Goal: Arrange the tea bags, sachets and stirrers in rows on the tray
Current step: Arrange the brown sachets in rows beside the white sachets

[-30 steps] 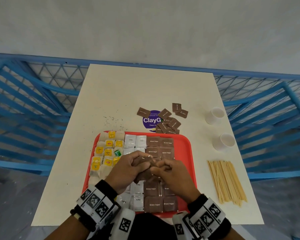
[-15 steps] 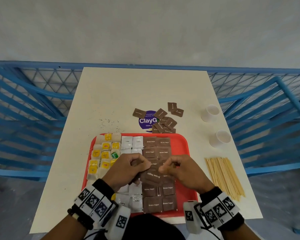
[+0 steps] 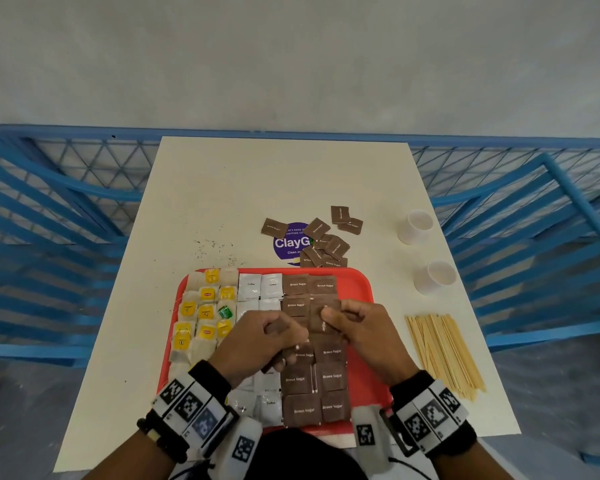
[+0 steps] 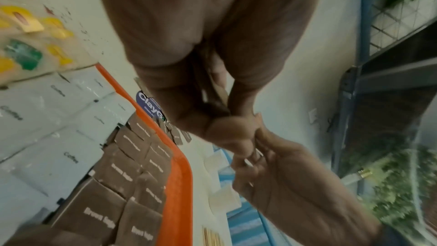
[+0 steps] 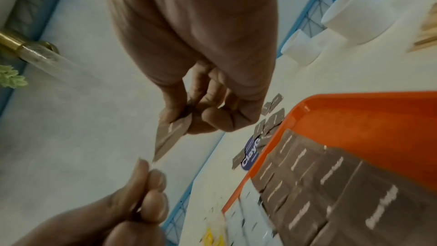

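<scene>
The red tray (image 3: pixel 361 284) holds tea bags (image 3: pixel 207 311) on its left, white coffee sachets (image 3: pixel 250 287) beside them, then two columns of brown sugar sachets (image 3: pixel 331 377). Above the tray's middle, my left hand (image 3: pixel 284 332) grips a small stack of brown sachets (image 4: pixel 218 92). My right hand (image 3: pixel 329 315) pinches a single brown sachet (image 3: pixel 317 323) just right of it, hanging edge-on in the right wrist view (image 5: pixel 171 136). More brown sachets (image 3: pixel 326 240) lie loose on the table beyond the tray. Wooden stirrers (image 3: pixel 444 351) lie in a pile to the tray's right.
Two white paper cups (image 3: pixel 416 225) (image 3: pixel 433 277) stand at the table's right, beyond the stirrers. A purple sticker (image 3: pixel 290 242) sits under the loose sachets, with dark crumbs (image 3: pixel 212 245) to its left. Blue railings (image 3: pixel 49 220) surround the cream table (image 3: pixel 284 181).
My hands, joined over one bundle a second ago, have drawn apart. The right hand now holds one sachet, lifted slightly toward the far side; the left keeps the others.
</scene>
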A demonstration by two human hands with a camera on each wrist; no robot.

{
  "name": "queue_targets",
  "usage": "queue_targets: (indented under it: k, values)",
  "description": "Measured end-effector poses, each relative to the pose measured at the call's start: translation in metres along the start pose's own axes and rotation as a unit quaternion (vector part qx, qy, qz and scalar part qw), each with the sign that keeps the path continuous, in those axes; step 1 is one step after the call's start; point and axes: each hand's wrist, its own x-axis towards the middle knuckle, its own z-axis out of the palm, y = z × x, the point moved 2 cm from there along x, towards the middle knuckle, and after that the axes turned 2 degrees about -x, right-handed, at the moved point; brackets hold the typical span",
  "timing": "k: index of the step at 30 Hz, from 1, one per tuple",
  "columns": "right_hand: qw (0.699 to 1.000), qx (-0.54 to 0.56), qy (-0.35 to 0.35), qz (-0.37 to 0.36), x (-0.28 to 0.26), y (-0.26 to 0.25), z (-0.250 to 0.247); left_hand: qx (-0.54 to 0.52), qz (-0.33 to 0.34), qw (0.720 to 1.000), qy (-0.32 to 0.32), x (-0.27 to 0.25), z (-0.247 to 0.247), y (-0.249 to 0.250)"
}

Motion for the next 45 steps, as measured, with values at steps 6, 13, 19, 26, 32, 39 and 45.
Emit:
queue_targets:
  k: [6,13,19,26,32,39,45]
  values:
    - [0.984,-0.158,-0.076,-0.008,0.001,0.000,-0.006,-0.004,0.010,1.000,-0.012,0.006,0.001,-0.003]
    - [0.950,-0.296,-0.096,-0.005,0.007,0.036,-0.017,0.014,-0.034,0.999,-0.010,0.004,-0.001,-0.031]
    - [0.854,-0.473,-0.210,0.050,-0.004,0.092,-0.021,-0.119,-0.085,0.985,0.091,0.001,-0.021,-0.046]
    - [0.847,-0.497,-0.161,0.098,-0.003,0.120,-0.020,-0.208,-0.066,0.962,0.162,0.002,-0.025,-0.040]
    - [0.866,-0.493,-0.042,0.072,-0.005,0.111,-0.024,-0.229,-0.050,0.958,0.164,-0.001,-0.020,-0.033]
    - [0.982,-0.177,-0.040,-0.057,-0.007,0.029,0.023,-0.274,-0.093,0.955,0.071,0.002,-0.004,-0.019]
    - [0.998,-0.059,-0.015,-0.028,0.000,0.020,0.022,-0.164,-0.070,0.983,0.049,0.000,-0.004,-0.011]
